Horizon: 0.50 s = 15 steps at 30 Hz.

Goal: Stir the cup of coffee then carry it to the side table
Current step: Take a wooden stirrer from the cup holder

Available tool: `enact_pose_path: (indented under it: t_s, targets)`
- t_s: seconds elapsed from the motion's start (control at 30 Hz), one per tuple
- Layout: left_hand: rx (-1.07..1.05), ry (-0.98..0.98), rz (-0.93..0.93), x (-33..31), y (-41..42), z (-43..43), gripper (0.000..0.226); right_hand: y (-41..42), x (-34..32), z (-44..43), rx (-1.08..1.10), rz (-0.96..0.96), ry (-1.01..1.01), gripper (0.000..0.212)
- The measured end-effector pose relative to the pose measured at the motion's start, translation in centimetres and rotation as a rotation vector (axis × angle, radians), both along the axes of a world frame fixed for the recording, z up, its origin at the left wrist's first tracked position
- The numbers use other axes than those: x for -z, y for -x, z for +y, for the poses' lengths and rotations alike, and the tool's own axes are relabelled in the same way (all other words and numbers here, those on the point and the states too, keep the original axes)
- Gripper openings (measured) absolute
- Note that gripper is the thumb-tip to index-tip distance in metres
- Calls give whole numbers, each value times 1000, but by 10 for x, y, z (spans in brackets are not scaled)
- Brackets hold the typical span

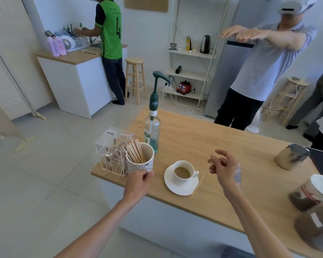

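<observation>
Coffee fills the cup [183,172] about halfway; the cup stands on a saucer [175,189] near the table [203,138] edge. Right of the cup, the right hand [225,167] pinches a thin stick [203,177] at its top, other fingers loosely spread, tip low beside the saucer. Left of the cup, the left hand [140,183] is curled against the holder [140,161] of sticks; whether it grips anything I cannot tell. The stick looks light and slightly bendy. The cup is likely fragile and apt to slide on its saucer: carry by the saucer rim, level, steadying the handle.
</observation>
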<state>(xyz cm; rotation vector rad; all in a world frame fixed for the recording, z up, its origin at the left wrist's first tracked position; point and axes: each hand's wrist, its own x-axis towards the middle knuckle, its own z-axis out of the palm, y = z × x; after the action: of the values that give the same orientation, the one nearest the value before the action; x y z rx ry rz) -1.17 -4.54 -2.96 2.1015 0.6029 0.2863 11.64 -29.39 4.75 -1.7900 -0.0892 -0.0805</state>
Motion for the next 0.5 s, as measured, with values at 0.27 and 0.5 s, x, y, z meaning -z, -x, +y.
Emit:
enact_pose_path:
  t_s: [0.27,0.5]
  targets:
    - [208,-56,350,19,-30,-26,23,-24,53,-35,24,119,88,23]
    - [212,-159,475,34,-64,-37,41,-63,92,-33,-51,250,156,21]
